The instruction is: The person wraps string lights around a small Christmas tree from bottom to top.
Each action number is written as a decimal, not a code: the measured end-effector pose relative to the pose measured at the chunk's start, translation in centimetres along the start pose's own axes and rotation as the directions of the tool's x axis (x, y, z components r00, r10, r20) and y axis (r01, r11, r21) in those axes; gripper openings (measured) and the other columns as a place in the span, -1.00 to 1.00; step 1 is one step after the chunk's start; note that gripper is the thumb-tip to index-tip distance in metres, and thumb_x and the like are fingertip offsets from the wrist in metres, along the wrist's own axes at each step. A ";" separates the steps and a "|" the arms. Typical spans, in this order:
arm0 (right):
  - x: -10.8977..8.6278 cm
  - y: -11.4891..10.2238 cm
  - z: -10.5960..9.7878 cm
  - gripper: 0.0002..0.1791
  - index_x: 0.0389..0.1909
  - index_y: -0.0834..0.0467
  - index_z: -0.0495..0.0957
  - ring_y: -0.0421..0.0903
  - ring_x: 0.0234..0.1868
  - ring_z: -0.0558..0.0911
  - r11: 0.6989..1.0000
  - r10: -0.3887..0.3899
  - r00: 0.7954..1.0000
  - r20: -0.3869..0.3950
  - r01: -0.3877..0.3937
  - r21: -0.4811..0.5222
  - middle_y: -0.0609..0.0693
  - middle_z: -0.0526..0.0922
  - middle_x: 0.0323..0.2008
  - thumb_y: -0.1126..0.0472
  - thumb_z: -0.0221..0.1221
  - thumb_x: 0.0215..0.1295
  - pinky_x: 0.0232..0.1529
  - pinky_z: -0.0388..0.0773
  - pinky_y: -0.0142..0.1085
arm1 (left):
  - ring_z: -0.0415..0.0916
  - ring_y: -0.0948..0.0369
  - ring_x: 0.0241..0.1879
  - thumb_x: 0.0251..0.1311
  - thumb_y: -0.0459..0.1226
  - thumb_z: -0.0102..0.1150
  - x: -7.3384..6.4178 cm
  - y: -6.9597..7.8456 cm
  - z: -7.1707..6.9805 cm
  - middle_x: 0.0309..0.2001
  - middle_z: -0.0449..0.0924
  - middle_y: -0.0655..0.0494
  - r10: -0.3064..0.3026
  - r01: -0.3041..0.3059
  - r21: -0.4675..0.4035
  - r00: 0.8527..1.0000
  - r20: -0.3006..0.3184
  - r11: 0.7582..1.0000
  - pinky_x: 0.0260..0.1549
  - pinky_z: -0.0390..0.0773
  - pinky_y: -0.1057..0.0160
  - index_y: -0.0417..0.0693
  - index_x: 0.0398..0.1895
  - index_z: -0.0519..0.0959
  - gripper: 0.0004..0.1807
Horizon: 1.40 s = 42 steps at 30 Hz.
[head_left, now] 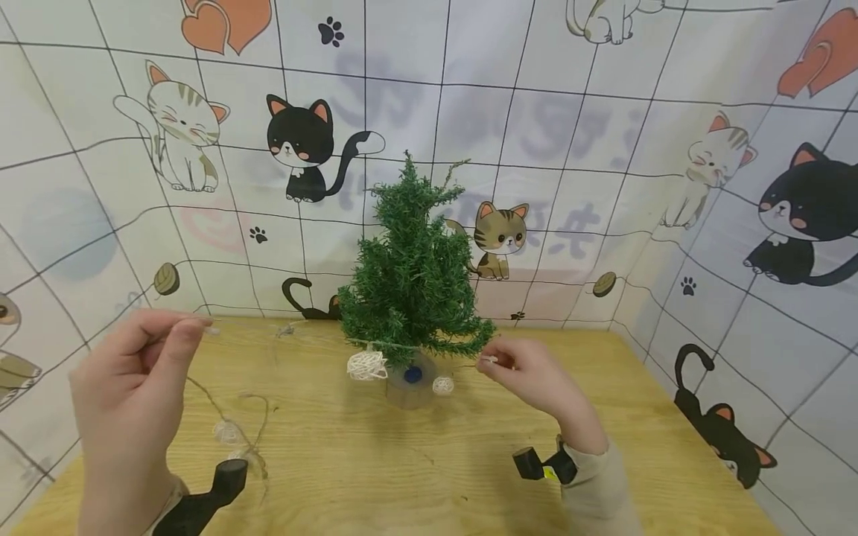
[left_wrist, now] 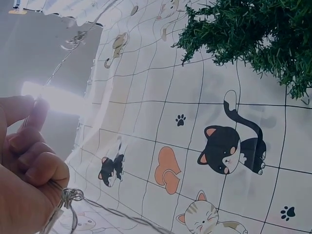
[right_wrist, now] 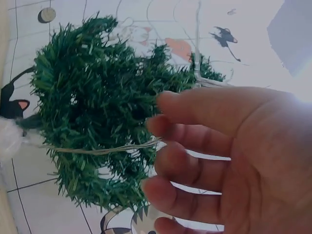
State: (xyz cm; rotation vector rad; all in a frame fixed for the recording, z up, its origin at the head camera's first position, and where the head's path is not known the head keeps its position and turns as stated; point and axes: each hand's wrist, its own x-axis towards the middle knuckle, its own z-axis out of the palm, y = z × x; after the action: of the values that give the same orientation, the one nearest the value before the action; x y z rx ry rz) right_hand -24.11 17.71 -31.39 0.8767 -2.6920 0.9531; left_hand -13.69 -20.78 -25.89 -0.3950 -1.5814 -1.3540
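Observation:
A small green artificial Christmas tree [head_left: 415, 275] stands upright at the back of the table. Across its lower front runs a thin wire light string [head_left: 395, 345], with white woven balls [head_left: 366, 366] hanging from it. My left hand [head_left: 130, 387], off to the left of the tree, pinches the string between thumb and forefinger; a twisted knot [left_wrist: 73, 194] of wire hangs by that palm in the left wrist view. At the tree's lower right, my right hand [head_left: 529, 376] holds another stretch of the string in its curled fingers, close to the branches.
The tree's translucent base [head_left: 410, 394] has a blue spot on its front. More string with pale balls [head_left: 226, 432] lies loose on the wooden table [head_left: 375, 476] near the left wrist. A cat-print cloth [head_left: 429, 112] encloses the back and sides.

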 end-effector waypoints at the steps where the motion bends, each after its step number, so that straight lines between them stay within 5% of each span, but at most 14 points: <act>1: -0.1 -0.1 0.1 -0.93 -0.32 0.00 0.61 -0.21 -0.54 0.42 1.000 0.015 1.000 -0.016 -0.015 0.020 -0.17 0.51 -0.52 0.16 0.18 0.37 -0.48 0.42 -0.29 | -0.01 0.37 -0.80 0.17 -0.57 0.21 0.0 0.0 -0.1 -0.71 0.42 0.19 -0.006 0.005 -0.015 1.000 -0.025 1.000 -0.80 -0.10 0.37 -0.58 -0.37 0.58 -0.91; 8: 0.1 -0.6 1.1 -0.86 -0.22 0.17 0.60 -0.18 -0.42 0.63 0.982 0.059 0.989 -0.139 -0.032 0.189 -0.09 0.68 -0.36 0.19 0.14 0.42 -0.36 0.60 -0.25 | 0.01 0.34 -0.77 0.14 -0.59 0.21 0.0 0.0 -0.8 -0.65 0.52 0.10 -0.073 0.055 -0.141 0.989 -0.129 0.988 -0.77 -0.15 0.37 -0.63 -0.41 0.54 -0.89; 12: 0.3 -0.7 1.4 -0.91 -0.23 0.16 0.60 -0.15 -0.45 0.60 0.978 0.079 0.974 -0.210 -0.035 0.206 -0.11 0.68 -0.39 0.21 0.19 0.37 -0.41 0.54 -0.28 | -0.02 0.34 -0.79 0.20 -0.54 0.20 0.3 -0.2 -1.0 -0.69 0.48 0.13 -0.096 0.096 -0.008 0.988 -0.117 0.995 -0.79 -0.13 0.35 -0.60 -0.37 0.56 -0.86; 16: 0.6 -0.7 1.5 -0.93 -0.27 0.13 0.60 -0.17 -0.49 0.58 0.981 0.067 0.964 -0.257 -0.016 0.195 -0.08 0.68 -0.43 0.20 0.21 0.35 -0.46 0.52 -0.30 | -0.03 0.32 -0.83 0.27 -0.43 0.19 0.9 -0.8 -1.3 -0.81 0.22 0.18 -0.149 0.165 0.194 0.985 -0.092 0.967 -0.84 -0.07 0.32 -0.52 -0.30 0.59 -0.81; 19: 1.0 -0.6 1.8 -0.92 -0.31 0.13 0.61 -0.20 -0.55 0.53 0.990 0.043 0.950 -0.309 0.002 0.144 -0.12 0.64 -0.50 0.20 0.25 0.31 -0.52 0.47 -0.32 | -0.01 0.30 -0.84 0.27 -0.40 0.21 1.5 -1.7 -1.5 -0.81 0.12 0.18 -0.185 0.198 0.213 0.980 -0.079 0.957 -0.85 -0.07 0.30 -0.43 -0.36 0.60 -0.83; 22: 1.4 -0.5 2.4 -0.93 -0.34 0.11 0.63 -0.23 -0.61 0.47 0.996 0.021 0.922 -0.386 0.015 0.090 -0.18 0.59 -0.57 0.20 0.30 0.26 -0.59 0.40 -0.33 | 0.00 0.29 -0.86 0.27 -0.38 0.21 2.0 -2.7 -1.6 -0.79 0.19 0.16 -0.210 0.220 0.150 0.975 -0.074 0.964 -0.85 -0.07 0.28 -0.36 -0.46 0.57 -0.81; 25: 2.0 -0.8 3.2 -0.94 -0.35 0.13 0.65 -0.24 -0.60 0.53 0.995 0.016 0.876 -0.482 0.036 0.097 -0.14 0.65 -0.54 0.22 0.32 0.24 -0.59 0.45 -0.36 | 0.05 0.25 -0.79 0.26 -0.41 0.21 2.3 -3.4 -1.4 -0.73 0.31 0.07 -0.252 0.245 -0.091 0.965 -0.076 0.965 -0.78 -0.03 0.32 -0.42 -0.52 0.52 -0.77; 27: 2.5 -1.1 3.7 -0.94 -0.33 0.14 0.67 -0.22 -0.57 0.58 0.990 0.026 0.845 -0.535 0.051 0.130 -0.10 0.69 -0.49 0.23 0.32 0.23 -0.58 0.48 -0.36 | 0.05 0.20 -0.72 0.24 -0.47 0.20 2.4 -3.7 -1.3 -0.66 0.38 -0.02 -0.281 0.242 -0.317 0.956 -0.084 0.917 -0.70 0.00 0.32 -0.48 -0.55 0.48 -0.76; 29: 3.2 -1.6 4.0 -0.92 -0.28 0.16 0.67 -0.20 -0.51 0.63 0.981 0.039 0.829 -0.558 0.073 0.177 -0.04 0.72 -0.43 0.25 0.31 0.24 -0.51 0.53 -0.36 | 0.02 0.17 -0.65 0.21 -0.55 0.17 2.4 -3.7 -1.2 -0.62 0.35 -0.09 -0.277 0.191 -0.511 0.956 -0.098 0.838 -0.64 0.01 0.30 -0.58 -0.57 0.42 -0.76; 31: 4.1 -2.2 4.2 -0.90 -0.23 0.16 0.66 -0.17 -0.47 0.65 0.972 0.039 0.832 -0.554 0.097 0.215 -0.03 0.73 -0.37 0.25 0.28 0.27 -0.48 0.55 -0.35 | -0.01 0.17 -0.63 0.18 -0.60 0.14 2.3 -3.5 -1.3 -0.60 0.33 -0.11 -0.258 0.133 -0.609 0.959 -0.121 0.782 -0.62 0.01 0.28 -0.62 -0.59 0.37 -0.75; 38: 7.2 -4.6 4.6 -0.88 -0.17 0.16 0.62 -0.24 -0.41 0.65 0.969 -0.118 0.863 -0.492 0.209 0.134 -0.03 0.71 -0.28 0.25 0.23 0.32 -0.43 0.58 -0.32 | -0.05 0.19 -0.63 0.19 -0.65 0.07 2.6 -3.3 -2.0 -0.67 0.23 -0.10 -0.258 0.076 -0.718 0.955 -0.147 0.691 -0.63 -0.03 0.30 -0.63 -0.64 0.32 -0.74; 42: 8.7 -6.4 4.9 -0.87 -0.14 0.17 0.60 -0.26 -0.41 0.63 0.979 -0.176 0.904 -0.390 0.204 0.030 -0.04 0.72 -0.27 0.24 0.21 0.35 -0.41 0.55 -0.36 | -0.05 0.19 -0.63 0.19 -0.66 0.06 2.6 -3.2 -2.4 -0.67 0.28 -0.14 -0.266 0.071 -0.715 0.950 -0.163 0.695 -0.64 -0.04 0.30 -0.63 -0.63 0.32 -0.74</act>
State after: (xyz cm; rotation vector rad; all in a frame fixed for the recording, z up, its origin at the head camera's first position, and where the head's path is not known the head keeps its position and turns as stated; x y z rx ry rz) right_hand -27.27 6.56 -29.06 0.8426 -2.2109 1.0535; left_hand -16.27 -24.83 -25.81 -0.5084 -0.8395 -2.0614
